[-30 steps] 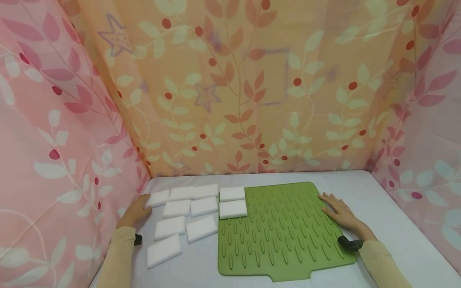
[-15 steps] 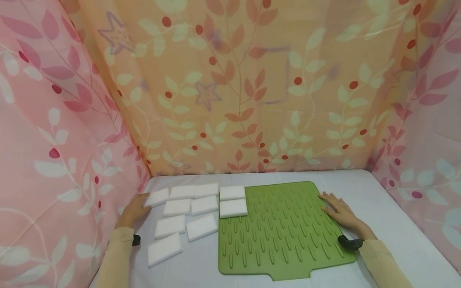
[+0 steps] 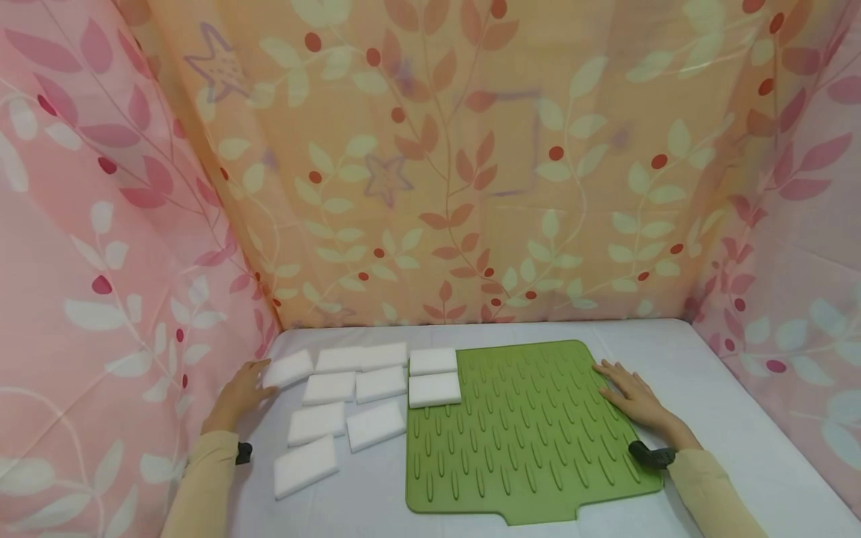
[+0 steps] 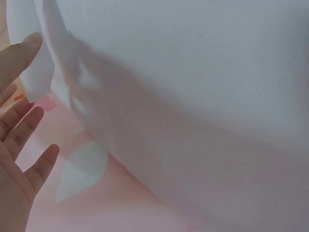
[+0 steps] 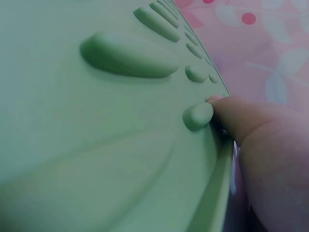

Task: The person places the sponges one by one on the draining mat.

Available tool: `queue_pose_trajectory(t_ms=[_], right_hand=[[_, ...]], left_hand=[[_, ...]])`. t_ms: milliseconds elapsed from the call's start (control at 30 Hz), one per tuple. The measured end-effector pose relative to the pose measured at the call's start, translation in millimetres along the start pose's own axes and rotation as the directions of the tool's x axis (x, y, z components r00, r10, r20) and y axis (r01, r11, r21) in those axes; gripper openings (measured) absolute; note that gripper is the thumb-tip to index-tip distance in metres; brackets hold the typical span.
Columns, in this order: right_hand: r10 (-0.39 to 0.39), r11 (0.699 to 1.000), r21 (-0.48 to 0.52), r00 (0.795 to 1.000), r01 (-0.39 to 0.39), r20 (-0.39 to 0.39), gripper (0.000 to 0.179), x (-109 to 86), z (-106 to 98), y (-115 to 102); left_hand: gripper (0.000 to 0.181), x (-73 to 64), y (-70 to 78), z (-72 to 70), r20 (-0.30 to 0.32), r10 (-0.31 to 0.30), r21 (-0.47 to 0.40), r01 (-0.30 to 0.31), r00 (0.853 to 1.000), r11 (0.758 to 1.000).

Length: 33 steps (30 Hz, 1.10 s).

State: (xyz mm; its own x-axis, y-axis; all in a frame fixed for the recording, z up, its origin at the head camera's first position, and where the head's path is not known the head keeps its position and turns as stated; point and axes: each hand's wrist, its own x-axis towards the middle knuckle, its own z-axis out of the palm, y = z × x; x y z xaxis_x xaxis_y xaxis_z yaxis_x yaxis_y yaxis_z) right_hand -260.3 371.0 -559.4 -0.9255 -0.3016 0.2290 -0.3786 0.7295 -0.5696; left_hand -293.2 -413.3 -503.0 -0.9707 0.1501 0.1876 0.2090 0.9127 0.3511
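At the far left in the head view, my left hand [image 3: 238,392] pinches a white sponge block [image 3: 289,370] by its left end, thumb on the near side. In the left wrist view the white block [image 4: 31,63] shows between thumb and fingers. My right hand [image 3: 632,396] rests at the right edge of a green ridged mat [image 3: 525,433], fingers stretched out. Its thumb [image 5: 241,116] touches the mat beside a raised bump in the right wrist view. Two white sponge blocks [image 3: 434,390] lie one before the other on the mat's far left corner.
Several more white sponge blocks [image 3: 306,467] lie in loose rows on the white tablecloth [image 3: 363,493], left of the mat. Floral curtains [image 3: 430,187] stand around the back and both sides of the table. A black band [image 3: 651,453] sits on the right wrist.
My left hand has drawn back slightly to the left, and the sponge block at its fingers has shifted left and tilted a little. The right hand and the mat stay put.
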Motion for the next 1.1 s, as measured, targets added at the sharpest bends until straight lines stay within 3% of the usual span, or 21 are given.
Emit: queue_pose_trajectory(t_ms=[133,300,567,1100], right_hand=[[-0.006,1.000,0.000,1.000,0.006,-0.005,0.052,0.0,0.3,0.5],[-0.005,1.000,-0.010,1.000,0.005,-0.005,0.052,-0.6,1.0,1.5],[-0.005,1.000,-0.007,1.000,0.005,-0.011,0.053,0.0,1.1,2.0],[-0.018,0.999,-0.030,0.999,0.017,-0.030,0.052,-1.0,1.9,2.1]], left_hand=[[0.069,-0.1,2.6,-5.7,0.009,0.023,0.018,-0.023,1.000,1.000],[0.073,-2.0,14.8,-14.7,0.024,0.002,0.052,-0.003,1.000,0.999],[0.069,-7.5,32.8,-22.7,-0.053,0.053,0.063,-0.050,0.997,0.997],[0.066,-7.7,38.3,-22.3,-0.070,0.075,0.126,-0.066,0.995,0.990]])
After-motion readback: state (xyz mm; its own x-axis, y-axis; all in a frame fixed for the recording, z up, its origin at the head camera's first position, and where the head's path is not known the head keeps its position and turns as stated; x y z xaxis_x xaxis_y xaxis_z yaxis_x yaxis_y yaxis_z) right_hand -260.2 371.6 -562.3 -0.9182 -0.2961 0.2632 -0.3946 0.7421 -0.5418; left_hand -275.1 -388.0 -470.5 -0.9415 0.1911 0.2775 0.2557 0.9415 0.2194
